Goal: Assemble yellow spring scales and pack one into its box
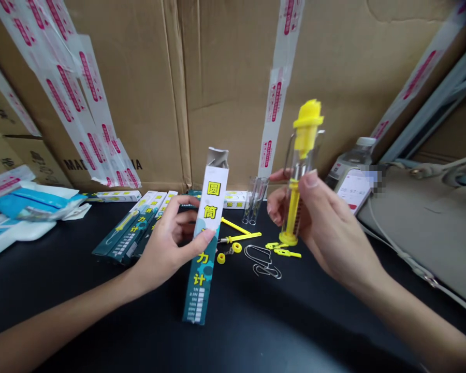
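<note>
Far left of the frame, got a blue packet [42, 206] on the table [101, 321], contents unreadable from here. Left of centre, some flat cartons [132, 228], can't see inside any. Then the left hand [176, 233], gripping a box [204, 267], thumb in front, fingers behind. Mid-frame, near upright, top end open. Just bare card at the mouth, can't see deeper. Probably easy to buckle with too hard a squeeze.

Right of that, loose rods [243, 237], rings [236, 247], a spring [229, 252], hooks [262, 264] and clips [289, 253]. Likely to scatter or roll off with a careless wrist. Just behind, clear tubes [256, 199], can't spot any contents for sure; could topple from a bump.

Right of centre, a gauge [300, 165] held near upright: yellow rod [293, 212] inside a clear barrel, cap [308, 122] on top. Clasped by the right hand [322, 223]. Blurry up there, so can't tell if fully seated; if loose, might slip out with a tilt.

Farther right, a lidded bottle [363, 151], fill level unclear, behind a phone [351, 189], maybe prone to sliding if nudged. Right edge, a bag [431, 223], insides hidden.
</note>
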A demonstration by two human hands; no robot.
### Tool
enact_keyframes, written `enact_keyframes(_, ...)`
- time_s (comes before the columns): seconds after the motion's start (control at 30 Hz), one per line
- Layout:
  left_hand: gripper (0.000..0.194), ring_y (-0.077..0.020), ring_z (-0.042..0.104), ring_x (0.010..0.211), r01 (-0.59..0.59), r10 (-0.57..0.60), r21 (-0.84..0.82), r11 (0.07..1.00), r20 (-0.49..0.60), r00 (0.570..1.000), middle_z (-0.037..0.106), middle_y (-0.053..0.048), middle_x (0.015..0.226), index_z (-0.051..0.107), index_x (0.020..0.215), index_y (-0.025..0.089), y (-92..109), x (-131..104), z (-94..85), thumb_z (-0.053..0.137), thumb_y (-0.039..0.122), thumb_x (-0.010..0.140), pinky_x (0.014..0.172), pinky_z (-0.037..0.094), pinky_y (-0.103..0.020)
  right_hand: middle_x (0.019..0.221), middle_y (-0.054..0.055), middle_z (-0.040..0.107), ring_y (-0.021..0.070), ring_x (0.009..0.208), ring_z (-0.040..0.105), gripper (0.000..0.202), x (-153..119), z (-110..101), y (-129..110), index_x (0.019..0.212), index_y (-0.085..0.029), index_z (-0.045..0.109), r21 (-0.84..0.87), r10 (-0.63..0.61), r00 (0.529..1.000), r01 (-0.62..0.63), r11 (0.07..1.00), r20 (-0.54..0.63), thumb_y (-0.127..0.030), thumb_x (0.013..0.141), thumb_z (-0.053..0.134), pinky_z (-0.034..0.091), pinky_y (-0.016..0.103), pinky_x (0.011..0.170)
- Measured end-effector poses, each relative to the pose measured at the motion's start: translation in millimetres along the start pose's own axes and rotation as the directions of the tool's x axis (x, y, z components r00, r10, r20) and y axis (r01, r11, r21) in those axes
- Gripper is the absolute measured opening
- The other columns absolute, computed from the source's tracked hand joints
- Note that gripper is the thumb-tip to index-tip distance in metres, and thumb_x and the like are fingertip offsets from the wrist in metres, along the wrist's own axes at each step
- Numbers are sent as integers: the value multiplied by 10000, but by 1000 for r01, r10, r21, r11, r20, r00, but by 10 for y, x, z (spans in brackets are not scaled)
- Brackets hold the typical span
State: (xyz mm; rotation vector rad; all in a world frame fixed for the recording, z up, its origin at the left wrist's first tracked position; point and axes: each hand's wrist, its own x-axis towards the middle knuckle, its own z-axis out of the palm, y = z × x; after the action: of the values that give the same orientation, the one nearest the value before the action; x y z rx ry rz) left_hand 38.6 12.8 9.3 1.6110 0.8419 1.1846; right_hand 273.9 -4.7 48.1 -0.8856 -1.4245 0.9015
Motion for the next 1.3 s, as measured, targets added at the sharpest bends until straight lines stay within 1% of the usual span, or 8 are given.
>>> enact_keyframes(0.13,593,-197,701,717,135,-151,101,986,178,972,706,-8,850,391,1322,247,-43,-105,-99,734,363,852,637,535,-288,765,-3,597,160,660,571,377,74,90,-120,1042,-309,643,96,43,999,-44,994,12,-613,994,425,500,249,604)
enact_keyframes(0.3,697,-180,649,700,189,-250,197,962,354,901,645,33,748,372,1442,243,-191,-317,-235,713,345,843,660,482,-277,803,3,545,151,637,524,396,78,104,102,1080,-319,676,130,126,992,-126,983,6,-652,934,520,491,234,554)
enact_keyframes(0.5,763,-224,671,945,254,-250,44,966,398,883,650,-24,1017,330,1484,334,-334,-446,-265,739,315,841,842,518,-338,872,-3,611,129,599,572,373,50,47,330,1037,-294,619,319,234,972,-225,921,11,-640,899,596,538,247,568)
enact_keyframes(0.7,872,-251,696,894,412,-241,-295,862,475,846,546,-83,1178,282,1506,414,-316,-454,-163,798,334,807,625,605,-321,880,-2,673,199,779,717,365,-9,76,331,1017,-293,550,446,349,936,-333,831,49,-629,890,621,619,342,735)
enact_keyframes(0.87,1011,-196,657,787,461,-194,-399,793,551,811,618,-46,1026,225,1539,399,-345,-404,-175,826,259,738,541,575,-248,974,-14,656,283,990,731,271,-58,146,341,1053,-340,467,583,318,908,-419,696,273,-577,955,555,570,501,906)
enact_keyframes(0.97,1035,-132,590,556,522,-205,-409,749,606,769,646,6,810,188,1562,363,-368,-308,-183,783,246,724,435,471,-179,1035,2,646,311,1075,704,273,-74,161,356,1082,-356,449,565,285,916,-399,722,283,-594,966,512,559,518,913)
enact_keyframes(1.13,870,-168,621,667,517,-275,-291,805,589,760,684,-27,956,524,1401,317,-396,-149,-122,841,233,595,542,482,-237,1150,10,642,311,1126,681,324,-99,147,374,1105,-390,433,482,260,935,-347,805,240,-678,956,427,568,510,875)
enact_keyframes(1.3,691,-192,606,769,522,-366,-191,832,519,773,674,-26,897,648,1270,307,-350,-145,-69,877,303,618,620,464,-244,1110,13,639,297,1022,708,394,-152,165,398,1073,-380,441,501,302,917,-396,770,262,-734,904,473,584,487,812)
